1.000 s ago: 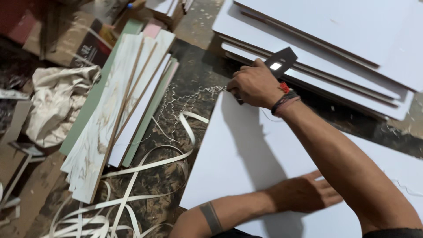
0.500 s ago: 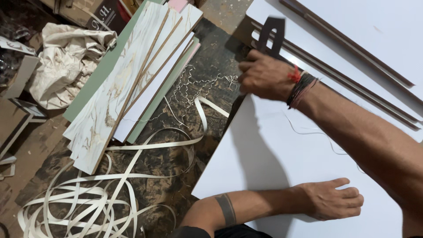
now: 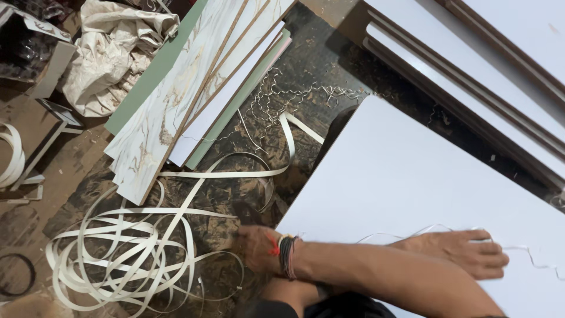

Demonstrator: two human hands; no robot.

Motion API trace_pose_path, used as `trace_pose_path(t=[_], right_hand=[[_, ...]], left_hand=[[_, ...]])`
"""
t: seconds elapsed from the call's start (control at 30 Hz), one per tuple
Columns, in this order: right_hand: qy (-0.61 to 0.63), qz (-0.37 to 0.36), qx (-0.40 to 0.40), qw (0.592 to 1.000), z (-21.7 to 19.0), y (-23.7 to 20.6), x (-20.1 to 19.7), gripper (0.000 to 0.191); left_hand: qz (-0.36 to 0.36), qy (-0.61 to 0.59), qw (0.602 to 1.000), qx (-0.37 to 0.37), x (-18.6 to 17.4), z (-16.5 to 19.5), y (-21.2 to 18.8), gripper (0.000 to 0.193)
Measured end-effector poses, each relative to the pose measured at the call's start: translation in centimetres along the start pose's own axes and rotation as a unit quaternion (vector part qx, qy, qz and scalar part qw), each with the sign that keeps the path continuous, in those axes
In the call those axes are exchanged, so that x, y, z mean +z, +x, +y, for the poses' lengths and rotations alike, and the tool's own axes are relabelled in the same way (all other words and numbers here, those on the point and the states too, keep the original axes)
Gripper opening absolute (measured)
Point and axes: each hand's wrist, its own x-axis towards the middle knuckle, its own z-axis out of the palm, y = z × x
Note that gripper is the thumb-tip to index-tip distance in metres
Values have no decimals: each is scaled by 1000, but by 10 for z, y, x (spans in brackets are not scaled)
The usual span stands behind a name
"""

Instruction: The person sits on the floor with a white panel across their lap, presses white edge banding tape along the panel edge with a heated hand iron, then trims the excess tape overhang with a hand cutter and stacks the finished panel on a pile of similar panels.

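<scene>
Left hand (image 3: 456, 252) flat, fingers spread, pressing large white laminated board (image 3: 412, 176). Right hand (image 3: 256, 247) at board's 8 o'clock edge, grip cannot be told; white edge-banding strips (image 3: 129, 247) at 9 o'clock.

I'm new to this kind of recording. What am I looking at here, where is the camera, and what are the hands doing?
There is no machine: a person works with bare hands, filmed by a camera worn on their head that looks down. The arms are crossed. The left hand lies flat and open on a large white board. The right hand, with bands at the wrist, is at the board's near left corner; it is blurred, so whether it holds anything cannot be told. On the dark floor lie loops of white edge strip and curly shavings. Further off are a stack of marbled and green panels, a crumpled cloth and more white boards.
</scene>
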Motion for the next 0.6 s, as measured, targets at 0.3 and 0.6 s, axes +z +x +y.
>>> trace_pose_path(t=[0.3,0.6], right_hand=[[116,288,199,930,51,-115,-126,44],[172,590,589,525,-104,-359,-140,14]], left_hand=[[-11,98,994,-55,-14,-2,-10,30],[-173,85,970,-146,-62,-16,-43,3]])
